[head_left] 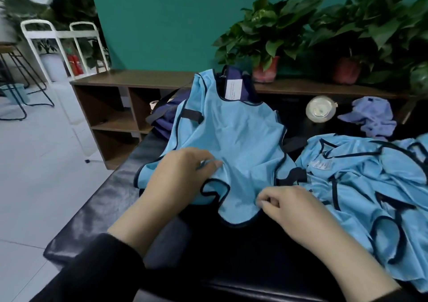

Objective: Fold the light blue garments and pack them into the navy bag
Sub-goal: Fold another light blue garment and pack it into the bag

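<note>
Head view is showing a light blue mesh vest with dark trim (234, 139) lying on the glossy black counter (97, 209), half hiding the navy fabric bag (166, 119); left hand (178, 174) and right hand (289, 204) fingers are pinching its rumpled hem.

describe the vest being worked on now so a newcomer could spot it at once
On the black bench, left of the crumpled pile of blue vests, one vest lies spread out, its top leaning on the navy bag. It alone is spread open, with the left hand and right hand on its lower edge.
</note>
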